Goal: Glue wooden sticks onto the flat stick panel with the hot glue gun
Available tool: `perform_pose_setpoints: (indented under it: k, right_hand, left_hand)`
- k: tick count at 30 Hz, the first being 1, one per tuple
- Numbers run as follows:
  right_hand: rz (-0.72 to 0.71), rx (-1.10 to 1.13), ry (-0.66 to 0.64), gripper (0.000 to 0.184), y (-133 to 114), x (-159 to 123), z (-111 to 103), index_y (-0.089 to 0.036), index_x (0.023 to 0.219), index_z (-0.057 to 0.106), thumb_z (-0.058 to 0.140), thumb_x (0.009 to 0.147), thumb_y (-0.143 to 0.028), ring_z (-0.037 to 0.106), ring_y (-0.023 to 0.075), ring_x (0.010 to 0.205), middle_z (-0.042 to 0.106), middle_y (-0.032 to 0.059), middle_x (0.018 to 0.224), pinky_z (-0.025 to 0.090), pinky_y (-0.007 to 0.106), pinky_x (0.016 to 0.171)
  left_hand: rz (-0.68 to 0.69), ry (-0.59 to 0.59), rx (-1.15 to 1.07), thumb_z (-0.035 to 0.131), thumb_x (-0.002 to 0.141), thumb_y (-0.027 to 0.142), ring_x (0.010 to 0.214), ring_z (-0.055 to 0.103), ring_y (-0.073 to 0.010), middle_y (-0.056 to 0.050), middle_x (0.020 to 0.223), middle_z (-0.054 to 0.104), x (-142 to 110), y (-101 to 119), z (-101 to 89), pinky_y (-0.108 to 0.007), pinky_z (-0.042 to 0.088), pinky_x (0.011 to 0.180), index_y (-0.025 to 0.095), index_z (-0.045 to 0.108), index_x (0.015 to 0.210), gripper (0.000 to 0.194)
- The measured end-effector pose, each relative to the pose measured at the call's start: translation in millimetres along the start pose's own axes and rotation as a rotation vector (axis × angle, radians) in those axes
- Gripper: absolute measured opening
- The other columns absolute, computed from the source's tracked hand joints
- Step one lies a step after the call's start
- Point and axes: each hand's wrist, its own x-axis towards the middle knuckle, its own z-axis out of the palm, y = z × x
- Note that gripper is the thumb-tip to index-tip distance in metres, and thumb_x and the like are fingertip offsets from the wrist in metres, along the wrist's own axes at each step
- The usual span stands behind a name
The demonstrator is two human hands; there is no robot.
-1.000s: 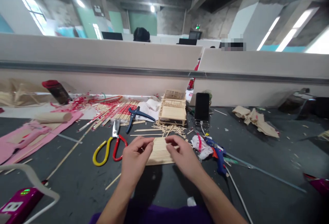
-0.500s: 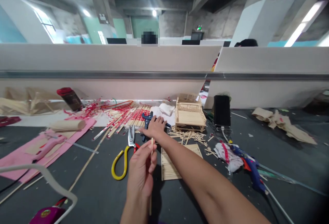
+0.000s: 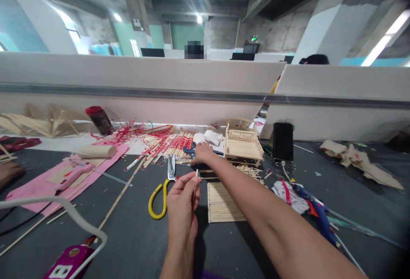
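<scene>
Between the thumb and fingers of my left hand [image 3: 184, 198] is a thin wooden stick [image 3: 197, 173], its upper end showing just above the fingertips. My right hand [image 3: 203, 152] reaches farther out, its fingers curled over a dark blue hand tool [image 3: 188, 149]; parts of that tool stick out on both sides, the middle is covered. Yellow-handled scissors [image 3: 157, 200] lie left of my left hand, blades pointing away. Under my right forearm is a flat panel of wooden sticks [image 3: 221, 204], partly hidden. Behind it stands a small wooden-stick model [image 3: 245, 144], with cut stick pieces [image 3: 250, 170] scattered in front.
Red-tipped sticks [image 3: 173, 142] lie in a pile at the back. On the left are a pink glue gun [image 3: 75, 173] on pink paper and another person's hand [image 3: 9, 174]. A blue glue gun [image 3: 320, 212] and a phone [image 3: 283, 142] are on the right.
The view has turned slightly left. My right hand's spread fingers have drawn in over the dark blue tool. Another person's hand has come into view at the left edge.
</scene>
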Motion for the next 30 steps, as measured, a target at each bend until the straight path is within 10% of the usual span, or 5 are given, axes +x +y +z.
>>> perform_pose_setpoints:
  k: [5, 10, 18, 24, 30]
  right_hand:
    - [0.098, -0.043, -0.129, 0.123, 3.5, -12.3, 5.9, -0.004, 0.143, 0.027, 0.080, 0.044, -0.053, 0.028, 0.0482, 0.130, 0.030, 0.0325, 0.143, 0.019, 0.064, 0.100]
    - [0.095, 0.005, -0.053, 0.107, 6.8, -24.1, 5.2, -0.005, 0.139, 0.035, 0.079, 0.049, -0.045, 0.040, 0.0409, 0.122, 0.040, 0.0281, 0.135, 0.031, 0.056, 0.097]
    - [-0.020, 0.142, 0.090, 0.072, 4.1, -52.8, -61.7, -0.011, 0.123, 0.054, 0.059, 0.068, -0.057, 0.052, 0.0360, 0.110, 0.053, 0.0203, 0.124, 0.042, 0.043, 0.089]
    - [-0.393, 0.772, 0.107, 0.054, 56.0, -154.9, -85.0, -0.020, 0.127, 0.048, 0.051, 0.076, -0.034, 0.058, 0.0240, 0.101, 0.062, 0.0054, 0.112, 0.047, 0.034, 0.085]
    - [-0.376, 0.653, 0.283, 0.073, 99.0, -270.8, -44.6, -0.023, 0.132, 0.039, 0.050, 0.061, -0.009, 0.045, 0.0247, 0.121, 0.048, 0.0088, 0.129, 0.036, 0.041, 0.104]
  left_hand:
    - [-0.003, 0.007, -0.074, 0.080, 0.056, 0.022, 0.041, 0.043, -0.0024, -0.001, 0.065, 0.064, 8.0, -1.0, -5.8, -0.009, 0.022, 0.028, 0.010, 0.066, 0.085, 0.035]
    - [-0.183, -0.071, -0.230, 0.077, 0.056, 0.014, 0.040, 0.037, -0.0002, 0.000, 0.067, 0.061, 16.2, 0.5, -11.3, -0.008, 0.021, 0.026, 0.008, 0.064, 0.082, 0.029]
    - [-0.094, -0.045, -0.133, 0.078, 0.057, 0.019, 0.041, 0.043, -0.0014, 0.002, 0.066, 0.060, 11.3, 4.9, -9.1, -0.008, 0.023, 0.027, 0.009, 0.065, 0.088, 0.036]
    - [-0.256, -0.265, -0.120, 0.078, 0.060, 0.019, 0.038, 0.037, 0.0000, 0.002, 0.064, 0.059, -0.8, 16.9, -8.5, -0.009, 0.022, 0.028, 0.011, 0.063, 0.083, 0.029]
    - [-0.436, -0.548, -0.042, 0.076, 0.062, 0.016, 0.037, 0.035, 0.0005, 0.000, 0.059, 0.060, -21.1, 14.9, -2.1, -0.009, 0.020, 0.031, 0.013, 0.062, 0.071, 0.017]
